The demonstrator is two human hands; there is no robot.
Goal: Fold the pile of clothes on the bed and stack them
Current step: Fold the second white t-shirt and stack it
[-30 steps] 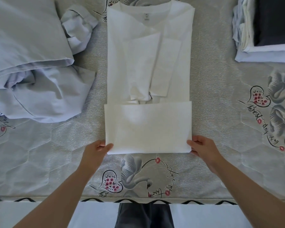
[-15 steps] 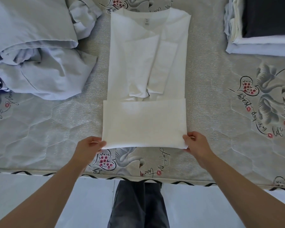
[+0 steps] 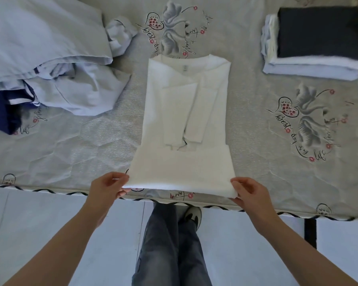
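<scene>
Bed [image 3: 256, 131]: patterned mattress, near edge running across the lower part of the view. Pile [image 3: 50, 65] of unfolded pale-blue clothes lies at the far left; stack [image 3: 314, 44] of folded items, dark one on top, sits at the far right.

Shirt [image 3: 186, 120]: white, laid flat at the middle of the bed between pile and stack, well apart from both. Long axis runs away from the person; collar points to the far side, hem end to the near edge. Both sleeves are folded inward over the body. The hem end is already doubled up once.

Left hand [image 3: 109, 187] pinches the near-left corner of the doubled band; right hand [image 3: 253, 193] pinches the near-right corner. Fingers are curled on the cloth, thumb on top; how many layers are caught underneath cannot be told.

Step judged in hand: second fold, hem toward collar. To be done well, both corners should be lifted together and level, carried straight along the long axis, and the side edges kept aligned. The sleeves should be kept undisturbed. The fold should be smoothed flat before transfer to the stack.
</scene>
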